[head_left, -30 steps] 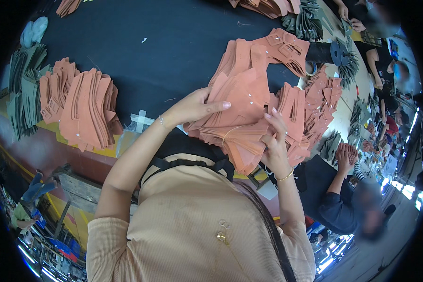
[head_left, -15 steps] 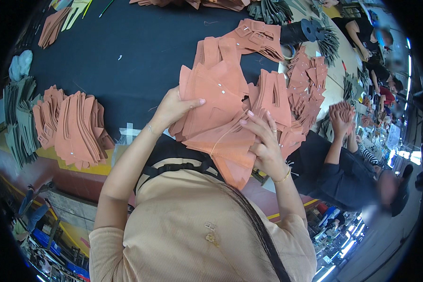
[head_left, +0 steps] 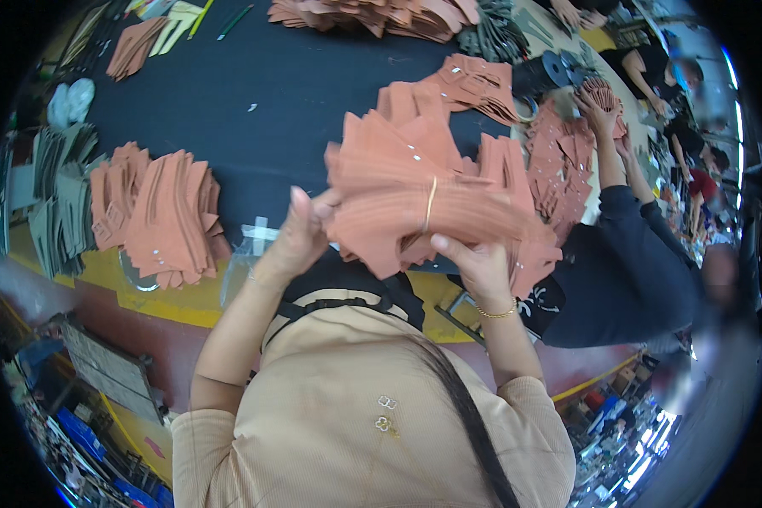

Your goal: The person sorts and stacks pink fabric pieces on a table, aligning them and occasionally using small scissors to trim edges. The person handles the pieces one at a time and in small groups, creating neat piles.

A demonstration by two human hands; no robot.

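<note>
A bundle of salmon-coloured, flat cut pieces (head_left: 368, 216), fabric or leather-like, is held in front of my waist, above the table's near edge. A tan elastic band (head_left: 430, 203) runs around its middle. My right hand (head_left: 487, 273) grips the bundle's near right side, thumb on top and fingers hidden beneath. My left hand (head_left: 298, 235) is at its left edge, thumb raised away from it and fingertips at the edge, slightly blurred. Just beyond lie more salmon pieces (head_left: 406, 135) with small white tags, partly covered by the bundle.
Salmon stacks (head_left: 165, 216) and grey-green stacks (head_left: 63, 199) stand at the left on the dark table (head_left: 271, 102). Further salmon piles (head_left: 372, 15) lie at the far edge. A black spool (head_left: 543, 74) stands far right. At right, a co-worker's hand (head_left: 603, 114) holds salmon pieces.
The bundle has turned so its band stands across the middle. My right hand has moved from the band to gripping the bundle's side; my left thumb has lifted off. The co-worker's hands moved farther away.
</note>
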